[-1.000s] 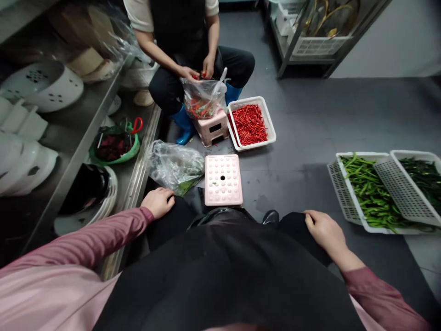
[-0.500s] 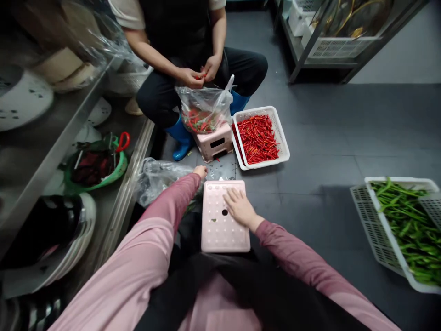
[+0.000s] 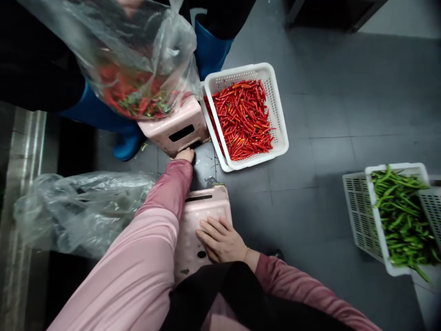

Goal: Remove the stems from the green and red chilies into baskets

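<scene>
My left hand (image 3: 186, 155) reaches down to the floor at the lower edge of a pink plastic stool (image 3: 172, 134). Its fingers point away from me and are mostly hidden, so what they touch cannot be seen. My right hand (image 3: 223, 239) lies flat, fingers spread, on top of a nearer pink stool (image 3: 190, 262) with a round hole and a scrap of green leaf. A clear plastic bag (image 3: 138, 73) of red chillies with green bits rests on the far stool. Beside that stool, a white basket (image 3: 280, 124) holds red chillies (image 3: 243, 122).
A crumpled clear plastic bag (image 3: 86, 209) lies left of my left arm. Another person in blue boots (image 3: 210, 48) is at the far stool. Green chillies (image 3: 403, 220) fill a white basket (image 3: 374, 220) at the right. A metal edge (image 3: 24, 184) runs along the left.
My view has tilted down and closer. My left hand has moved farther forward, to the base of the far stool. My right hand has stayed on the near stool.
</scene>
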Tool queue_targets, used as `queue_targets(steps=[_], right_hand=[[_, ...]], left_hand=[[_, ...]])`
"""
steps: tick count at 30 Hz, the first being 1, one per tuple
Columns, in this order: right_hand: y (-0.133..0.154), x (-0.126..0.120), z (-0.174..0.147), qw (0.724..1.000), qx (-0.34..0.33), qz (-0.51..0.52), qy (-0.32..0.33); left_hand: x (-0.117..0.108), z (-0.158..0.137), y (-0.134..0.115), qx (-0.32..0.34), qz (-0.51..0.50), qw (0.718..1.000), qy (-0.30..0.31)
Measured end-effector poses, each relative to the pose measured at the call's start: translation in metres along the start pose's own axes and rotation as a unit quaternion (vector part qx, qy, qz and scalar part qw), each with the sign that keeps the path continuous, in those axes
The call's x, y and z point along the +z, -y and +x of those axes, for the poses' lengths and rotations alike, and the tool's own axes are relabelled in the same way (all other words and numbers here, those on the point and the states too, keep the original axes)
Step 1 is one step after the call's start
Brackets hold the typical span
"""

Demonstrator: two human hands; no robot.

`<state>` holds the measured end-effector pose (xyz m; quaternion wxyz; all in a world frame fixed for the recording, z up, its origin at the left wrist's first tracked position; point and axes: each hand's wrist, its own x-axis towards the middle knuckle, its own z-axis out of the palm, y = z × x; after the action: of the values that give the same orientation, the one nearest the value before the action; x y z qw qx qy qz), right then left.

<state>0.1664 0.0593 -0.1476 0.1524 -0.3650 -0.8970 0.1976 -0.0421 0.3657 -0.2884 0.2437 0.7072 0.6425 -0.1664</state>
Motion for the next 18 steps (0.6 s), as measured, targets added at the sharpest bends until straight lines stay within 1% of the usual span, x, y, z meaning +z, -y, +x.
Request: queue_targets(steps=[2,4,6,8,9,10,12,13,15,16,17,18], right_hand=[[-0.001,0.003,-0.002,1.000,-0.002,0.000,-0.007],[-0.001,0.005,-0.004,1.000,-0.002,0.001,-0.005],[-0.002,0.005,-0.004,1.000,0.000,0.004,0.000],[-0.003,0.004,-0.003,1.000,0.004,0.009,0.006],[-0.003,0.003,-0.001,1.000,0.007,0.012,0.008],[-0.003,0.003,0.000,1.000,0.009,0.015,0.009],[-0.004,0.003,0.003,1.000,0.012,0.021,0.009],[-0.004,0.003,0.005,1.000,0.012,0.022,0.008],[-0.004,0.005,0.007,1.000,0.011,0.024,0.006],[-0.005,0.005,0.008,1.000,0.011,0.023,0.005],[-0.005,0.006,0.009,1.000,0.011,0.020,0.004],[-0.006,0.007,0.011,1.000,0.011,0.017,0.005]], left_hand=[[0.003,-0.002,-0.006,-0.007,0.026,1.000,-0.004],[0.002,-0.012,-0.015,0.002,0.015,1.000,-0.010],[-0.005,-0.029,-0.025,0.024,-0.021,0.999,-0.032],[-0.020,-0.052,-0.034,0.041,-0.095,0.991,-0.087],[-0.031,-0.066,-0.038,0.045,-0.148,0.980,-0.128],[-0.044,-0.080,-0.041,0.051,-0.209,0.961,-0.171],[-0.078,-0.107,-0.049,0.074,-0.318,0.912,-0.249],[-0.098,-0.118,-0.056,0.093,-0.352,0.887,-0.282],[-0.138,-0.133,-0.077,0.143,-0.381,0.847,-0.341],[-0.156,-0.136,-0.093,0.169,-0.375,0.835,-0.366],[-0.172,-0.138,-0.111,0.191,-0.363,0.828,-0.382],[-0.184,-0.139,-0.130,0.206,-0.347,0.830,-0.386]])
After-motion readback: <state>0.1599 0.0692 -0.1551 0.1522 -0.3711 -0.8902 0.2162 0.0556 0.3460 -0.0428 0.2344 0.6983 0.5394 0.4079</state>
